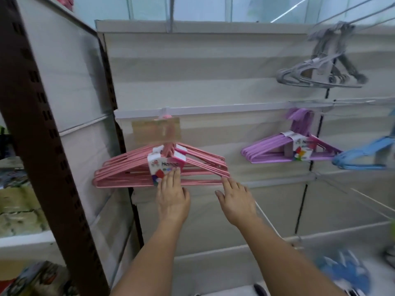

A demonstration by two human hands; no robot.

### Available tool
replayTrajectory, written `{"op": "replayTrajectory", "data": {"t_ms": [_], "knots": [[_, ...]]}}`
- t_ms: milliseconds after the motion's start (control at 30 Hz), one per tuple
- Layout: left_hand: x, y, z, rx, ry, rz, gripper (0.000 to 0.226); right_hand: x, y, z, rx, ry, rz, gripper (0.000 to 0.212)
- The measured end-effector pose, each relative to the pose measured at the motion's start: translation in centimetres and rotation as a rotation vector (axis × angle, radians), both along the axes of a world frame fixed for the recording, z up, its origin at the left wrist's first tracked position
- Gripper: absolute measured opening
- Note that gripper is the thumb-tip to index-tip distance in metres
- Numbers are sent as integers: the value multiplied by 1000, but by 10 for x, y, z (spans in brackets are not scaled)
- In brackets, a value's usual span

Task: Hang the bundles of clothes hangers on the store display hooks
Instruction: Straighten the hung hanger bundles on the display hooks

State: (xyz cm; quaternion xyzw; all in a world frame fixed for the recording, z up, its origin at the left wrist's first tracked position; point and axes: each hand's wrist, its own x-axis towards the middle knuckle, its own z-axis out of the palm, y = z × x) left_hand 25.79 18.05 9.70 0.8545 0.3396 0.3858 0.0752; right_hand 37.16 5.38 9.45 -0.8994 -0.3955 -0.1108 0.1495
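both hands [172,196] flat (fingers straight) against pink hangers [132,171]

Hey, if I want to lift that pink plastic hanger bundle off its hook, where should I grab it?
Probably grip the pink plastic hanger bundle at its neck, just above the paper label, coming from the front. The label bands the hangers there, under the display hook, so they should lift together. Both the left hand and right hand now only touch the lower bars.
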Motion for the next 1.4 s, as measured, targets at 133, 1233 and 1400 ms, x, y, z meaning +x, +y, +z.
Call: {"op": "replayTrajectory", "data": {"t_ms": [133, 1233, 1400], "knots": [[19, -64, -25, -117, 206, -142, 61, 4, -79, -31, -63, 84, -140, 46], [222, -575, -186, -325, 959, -1318, 70, -3, -628, -166, 134, 608, -1400, 57], [283, -602, -197, -290, 1001, -1371, 73, 35, -658, -169, 186, 634, -1508, 58]]}}
